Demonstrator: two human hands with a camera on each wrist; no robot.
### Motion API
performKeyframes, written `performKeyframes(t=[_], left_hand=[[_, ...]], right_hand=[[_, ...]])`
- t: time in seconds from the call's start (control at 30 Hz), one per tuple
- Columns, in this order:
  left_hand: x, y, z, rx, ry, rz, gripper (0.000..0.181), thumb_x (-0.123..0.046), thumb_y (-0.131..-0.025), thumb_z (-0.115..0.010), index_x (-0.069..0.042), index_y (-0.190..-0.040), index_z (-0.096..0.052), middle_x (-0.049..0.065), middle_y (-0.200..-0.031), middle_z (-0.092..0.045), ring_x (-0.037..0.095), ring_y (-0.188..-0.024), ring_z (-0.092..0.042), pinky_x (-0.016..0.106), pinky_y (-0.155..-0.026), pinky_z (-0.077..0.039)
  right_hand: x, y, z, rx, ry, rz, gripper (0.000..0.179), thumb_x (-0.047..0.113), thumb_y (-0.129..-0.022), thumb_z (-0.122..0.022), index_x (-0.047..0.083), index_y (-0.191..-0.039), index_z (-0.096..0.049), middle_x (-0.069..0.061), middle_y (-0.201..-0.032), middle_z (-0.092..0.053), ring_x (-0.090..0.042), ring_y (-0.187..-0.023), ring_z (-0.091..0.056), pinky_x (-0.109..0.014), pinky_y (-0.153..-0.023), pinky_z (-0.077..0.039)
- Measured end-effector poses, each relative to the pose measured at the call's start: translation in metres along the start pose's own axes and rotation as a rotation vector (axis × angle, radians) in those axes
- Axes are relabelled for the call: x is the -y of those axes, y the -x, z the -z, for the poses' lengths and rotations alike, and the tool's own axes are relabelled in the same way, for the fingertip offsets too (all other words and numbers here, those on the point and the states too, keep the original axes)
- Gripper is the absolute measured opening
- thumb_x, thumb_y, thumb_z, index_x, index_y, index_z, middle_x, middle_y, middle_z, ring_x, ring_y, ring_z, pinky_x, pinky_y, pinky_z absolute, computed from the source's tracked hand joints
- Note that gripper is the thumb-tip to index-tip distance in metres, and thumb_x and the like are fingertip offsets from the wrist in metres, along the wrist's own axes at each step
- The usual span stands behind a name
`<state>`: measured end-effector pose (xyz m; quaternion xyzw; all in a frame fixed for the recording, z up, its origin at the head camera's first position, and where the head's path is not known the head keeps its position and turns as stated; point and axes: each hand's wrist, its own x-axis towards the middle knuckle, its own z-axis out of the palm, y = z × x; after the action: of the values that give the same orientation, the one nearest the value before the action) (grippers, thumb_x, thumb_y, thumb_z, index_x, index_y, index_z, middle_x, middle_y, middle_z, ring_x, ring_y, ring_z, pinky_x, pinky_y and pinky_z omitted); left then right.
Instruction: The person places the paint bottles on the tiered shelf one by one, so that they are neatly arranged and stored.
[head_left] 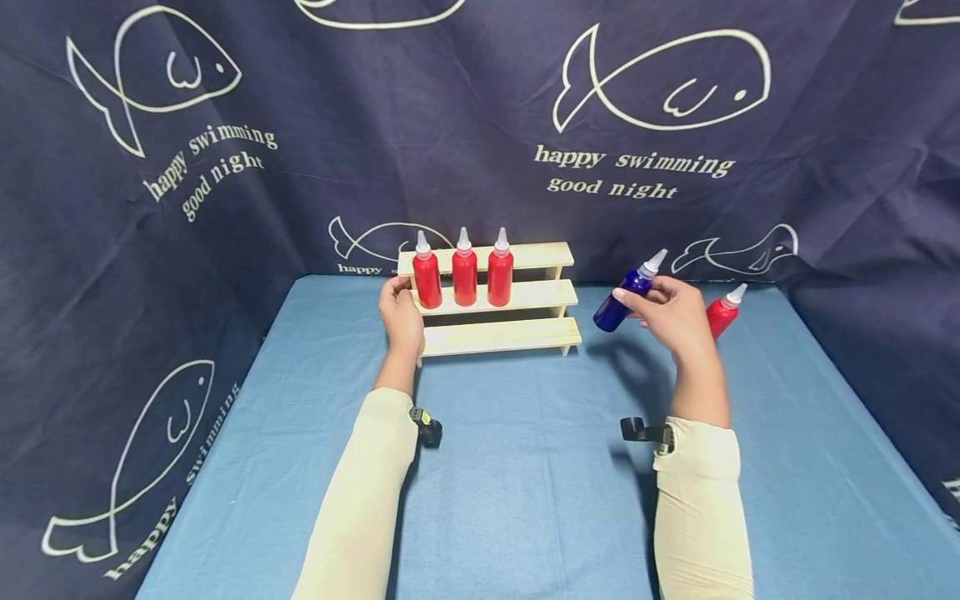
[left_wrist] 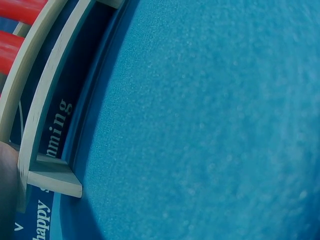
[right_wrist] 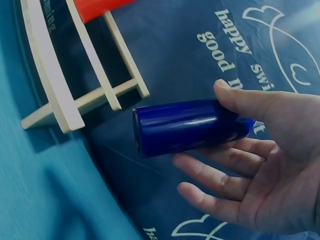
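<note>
My right hand (head_left: 678, 317) pinches a blue squeeze bottle (right_wrist: 175, 127) with a pointed whitish nozzle between thumb and fingers. The bottle is tilted above the table, right of a three-tier wooden rack (head_left: 501, 335), its base toward the rack. On the rack's middle step stand three red squeeze bottles, the left one (head_left: 427, 282), the middle one (head_left: 465, 279) and the right one (head_left: 500, 278), all upright with white nozzles. At the rack's left end, my left hand (head_left: 402, 321) holds the middle step's edge; its fingertips are partly hidden. The left wrist view catches only a sliver of that hand.
Another red squeeze bottle (head_left: 722, 315) is on the right, partly hidden behind my right hand. A blue cloth (head_left: 517, 467) covers the table. Dark blue fabric (head_left: 480, 125) with white fish prints hangs behind and at both sides.
</note>
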<state>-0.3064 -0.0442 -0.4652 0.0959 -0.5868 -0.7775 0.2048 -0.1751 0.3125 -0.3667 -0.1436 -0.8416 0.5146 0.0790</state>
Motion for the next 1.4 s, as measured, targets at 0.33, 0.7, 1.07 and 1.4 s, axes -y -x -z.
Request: performKeyframes(t=[0.33,0.7,1.07,1.4], left_hand=[[-0.001,-0.001,0.0,0.005,-0.006,0.0,0.027,0.009,-0.1,-0.04,0.008,-0.113,-0.063,0.008,-0.107,-0.06,0.019,-0.108,-0.055,0.036,-0.106,-0.047],[0.0,-0.002,0.002,0.001,-0.001,0.0,0.026,0.008,-0.1,-0.041,0.007,-0.113,-0.064,0.005,-0.106,-0.06,0.016,-0.107,-0.055,0.029,-0.101,-0.046],[-0.001,0.0,0.001,0.008,0.023,-0.008,0.028,0.011,-0.099,-0.041,0.009,-0.113,-0.064,0.005,-0.104,-0.06,0.016,-0.105,-0.055,0.025,-0.099,-0.045],[0.0,-0.001,0.001,0.006,0.014,-0.013,0.027,0.011,-0.099,-0.041,0.009,-0.112,-0.064,0.005,-0.104,-0.06,0.016,-0.106,-0.055,0.025,-0.099,-0.044]], right_hand=[[0.007,-0.008,-0.02,-0.063,-0.058,0.077,0.057,0.038,-0.092,-0.082,0.001,-0.131,-0.065,0.027,-0.087,-0.067,0.009,-0.078,-0.065,-0.013,-0.067,-0.056],[0.016,-0.009,-0.043,-0.121,-0.122,0.161,0.05,0.035,-0.089,-0.085,0.004,-0.125,-0.067,0.026,-0.085,-0.069,0.005,-0.075,-0.066,-0.014,-0.067,-0.056],[0.018,-0.009,-0.071,-0.13,-0.329,0.255,0.04,0.013,-0.088,-0.085,0.002,-0.123,-0.069,0.014,-0.096,-0.078,0.005,-0.083,-0.073,-0.014,-0.074,-0.059],[0.015,-0.011,-0.09,-0.114,-0.298,0.296,0.047,0.01,-0.09,-0.084,-0.005,-0.131,-0.066,-0.028,-0.126,-0.073,0.001,-0.09,-0.068,-0.01,-0.081,-0.054]])
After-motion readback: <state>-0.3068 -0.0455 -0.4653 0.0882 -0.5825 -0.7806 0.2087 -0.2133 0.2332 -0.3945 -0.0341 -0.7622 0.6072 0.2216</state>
